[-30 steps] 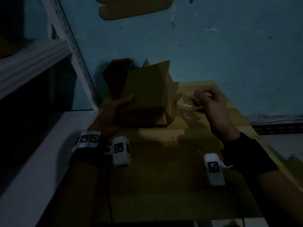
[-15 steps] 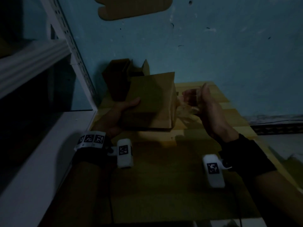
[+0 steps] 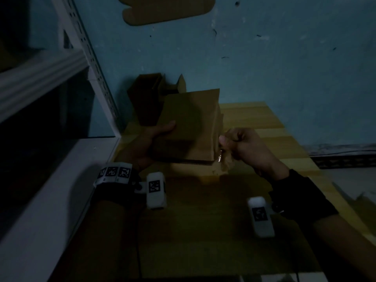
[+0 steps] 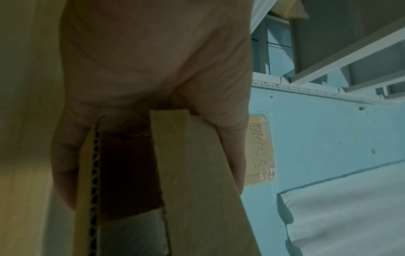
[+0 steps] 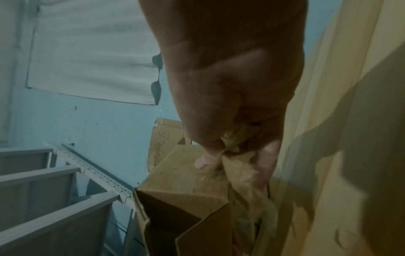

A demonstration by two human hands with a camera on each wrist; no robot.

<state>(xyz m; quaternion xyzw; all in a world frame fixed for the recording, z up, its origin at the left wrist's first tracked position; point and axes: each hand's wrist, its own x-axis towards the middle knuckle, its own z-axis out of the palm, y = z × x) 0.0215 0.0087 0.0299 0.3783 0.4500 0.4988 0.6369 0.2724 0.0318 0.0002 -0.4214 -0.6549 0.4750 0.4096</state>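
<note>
1. Wall (image 3: 264, 58): blue and scuffed, behind everything. A cardboard sign (image 3: 168, 9) is stuck high on it.
2. Rack (image 3: 40, 74): white shelving along the left side, with its perforated post running down to the table's far left corner.
3. Table (image 3: 254, 119): pale wooden boards, lit at the far end and in shadow near the person.
4. Box (image 3: 189, 123): plain brown cardboard, held tilted above the table's far left part, near the wall. The wrist views show one end open with loose flaps (image 5: 186, 173).
5. Dark box (image 3: 144, 98): stands on the table just behind the held box, against the wall, with its top open.
6. Left hand (image 3: 150, 143): grips the box at its near left corner. The thumb lies on the upper face and the fingers are below, clamped on the cardboard (image 4: 153, 69).
7. Right hand (image 3: 246, 147): just beside the box's right edge, curled into a fist. Thumb and fingertips (image 5: 203, 161) are pressed together on the film.
8. Film (image 3: 223, 163): a crumpled, translucent strip that hangs from the right fist beside the box's lower right corner. I cannot tell whether it touches the box.
</note>
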